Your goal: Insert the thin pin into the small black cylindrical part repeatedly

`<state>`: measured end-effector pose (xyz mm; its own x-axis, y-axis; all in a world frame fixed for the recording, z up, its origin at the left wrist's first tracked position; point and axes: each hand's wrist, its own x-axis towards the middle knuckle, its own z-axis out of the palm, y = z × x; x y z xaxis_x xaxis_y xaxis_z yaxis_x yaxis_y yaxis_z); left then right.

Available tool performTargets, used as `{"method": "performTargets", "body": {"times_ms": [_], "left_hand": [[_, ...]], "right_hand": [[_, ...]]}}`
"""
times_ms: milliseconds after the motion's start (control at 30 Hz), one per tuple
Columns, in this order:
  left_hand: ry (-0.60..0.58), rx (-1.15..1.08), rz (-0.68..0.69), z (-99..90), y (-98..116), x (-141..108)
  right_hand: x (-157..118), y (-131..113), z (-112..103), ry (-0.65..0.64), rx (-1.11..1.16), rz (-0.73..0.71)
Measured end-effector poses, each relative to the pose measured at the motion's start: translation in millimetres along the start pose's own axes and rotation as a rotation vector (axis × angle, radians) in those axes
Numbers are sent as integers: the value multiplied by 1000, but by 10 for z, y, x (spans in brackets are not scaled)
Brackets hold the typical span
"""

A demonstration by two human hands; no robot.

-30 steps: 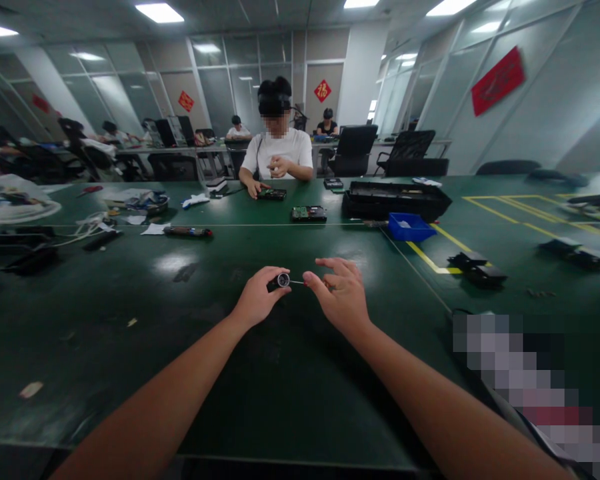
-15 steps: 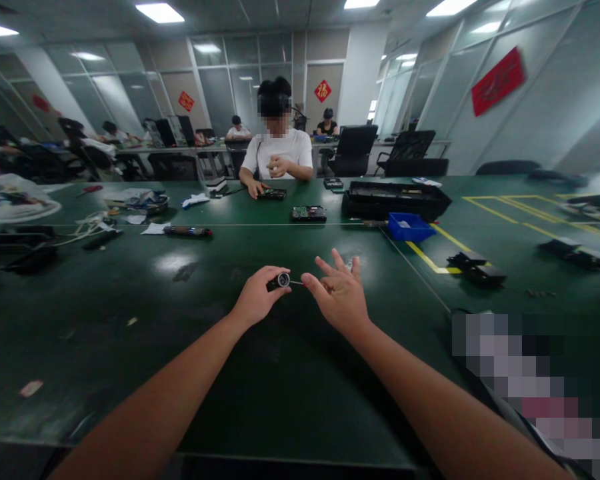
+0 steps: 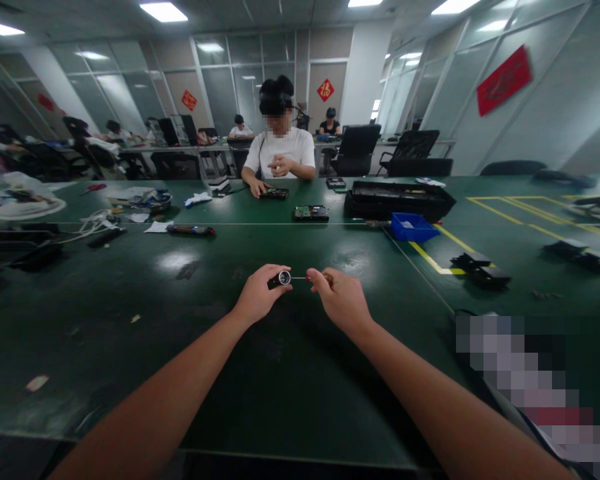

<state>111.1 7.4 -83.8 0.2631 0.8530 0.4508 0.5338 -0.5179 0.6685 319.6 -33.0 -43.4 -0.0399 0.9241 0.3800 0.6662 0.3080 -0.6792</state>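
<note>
Over the green table, my left hand (image 3: 257,293) is closed on a small dark round part (image 3: 283,278) with a bright ring at its face. To its right, my right hand (image 3: 344,300) has its fingers curled round the red handle of a screwdriver (image 3: 299,278). The thin metal shaft points left, and its tip meets the right side of the round part. Most of the handle is hidden by my fingers.
Beyond my hands lies a circuit-board device (image 3: 311,213) on the table (image 3: 220,400). A blue bin (image 3: 413,227) and a long black casing (image 3: 399,200) stand back right. A dark cylindrical tool (image 3: 191,230) lies back left. A person (image 3: 279,150) sits opposite, handling another device.
The fingers of my right hand, spread before, have curled in round the screwdriver handle. The right hand sits slightly farther right, and more of the shaft shows.
</note>
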Motion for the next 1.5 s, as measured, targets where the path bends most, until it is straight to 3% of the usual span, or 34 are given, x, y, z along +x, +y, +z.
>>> {"method": "performTargets", "body": {"times_ms": [133,333,500,967,1200,1333,1500], "left_hand": [[16,-7,-5,-1,-34,3],[-2,-21,-5,9,-58,9],[-41,-5,1,11,-47,1],[-48,13,-11,7,-20,-2],[-58,12,5,12,-32,-9],[-48,7,-3,11,-32,2],[-50,0,-5,10,-16,3]], "right_hand": [[-16,21,38,-38,82,-11],[-43,22,44,-53,157,-144],[-37,17,29,-29,118,-71],[-33,29,39,31,179,-108],[-21,36,35,22,123,-55],[-28,42,33,17,153,-100],[-28,44,58,25,237,-47]]}}
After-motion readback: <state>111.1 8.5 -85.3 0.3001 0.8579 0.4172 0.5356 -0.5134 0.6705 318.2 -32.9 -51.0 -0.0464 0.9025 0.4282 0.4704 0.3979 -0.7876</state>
